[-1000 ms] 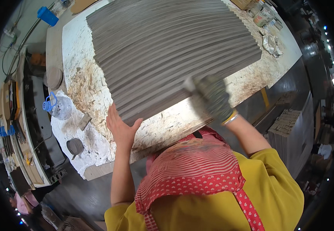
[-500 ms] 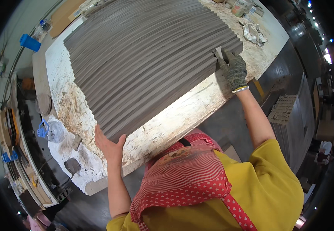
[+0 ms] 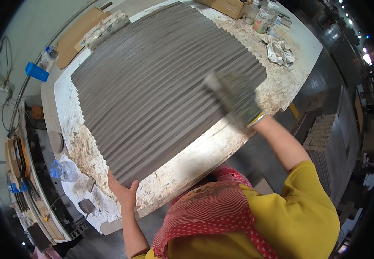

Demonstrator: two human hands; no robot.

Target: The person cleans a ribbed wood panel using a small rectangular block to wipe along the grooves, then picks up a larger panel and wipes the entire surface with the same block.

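Note:
A wide layer of grey wood-grain strips (image 3: 165,82) lies side by side on the table, their ends forming toothed edges. At its near-left corner my bare left hand (image 3: 124,192) rests against the strips, fingers stretched out and thumb apart. My right hand (image 3: 236,97), in a dark knitted glove, is over the near-right part of the strips and smeared by motion. A small pale piece (image 3: 213,80) shows at its fingertips, too blurred to name. The glove hides the strips under it.
The stained white table (image 3: 221,136) reaches past the strips. Bottles (image 3: 263,20), crumpled paper (image 3: 280,54) and a cardboard box (image 3: 225,6) stand at the far right. On the left are a clear jug (image 3: 68,171) and a blue cup (image 3: 36,72). Stacked boards (image 3: 331,142) stand right of the table.
My right hand has moved left and inward from the right end of the near edge to over the strips. My left hand stays at the near-left corner. The view has shifted slightly.

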